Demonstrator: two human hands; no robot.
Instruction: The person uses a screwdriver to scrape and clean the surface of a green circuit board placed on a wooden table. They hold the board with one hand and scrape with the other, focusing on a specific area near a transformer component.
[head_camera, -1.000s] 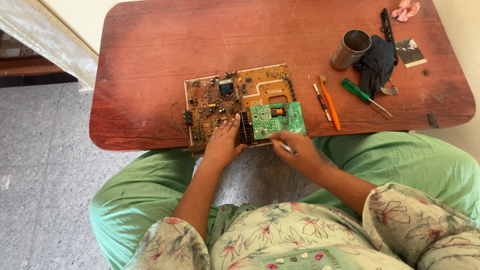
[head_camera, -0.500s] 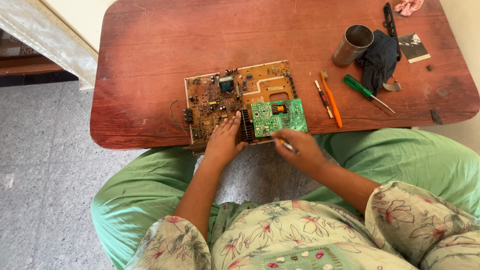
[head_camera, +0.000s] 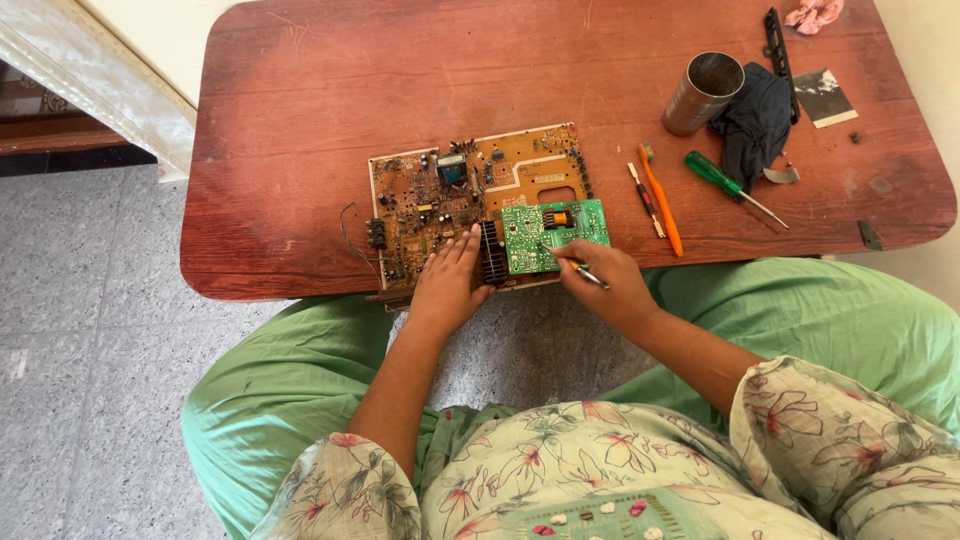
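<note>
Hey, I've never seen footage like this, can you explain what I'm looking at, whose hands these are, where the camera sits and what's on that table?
The camera is worn on a person's head and looks down, so both hands are their own. They sit at a low reddish wooden table. The left hand rests flat on a brown circuit board. The right hand holds a thin tool whose tip reaches a smaller green board lying on the brown one. To the right lie an orange tool, a green-handled screwdriver, a metal cup and a dark cloth.
</note>
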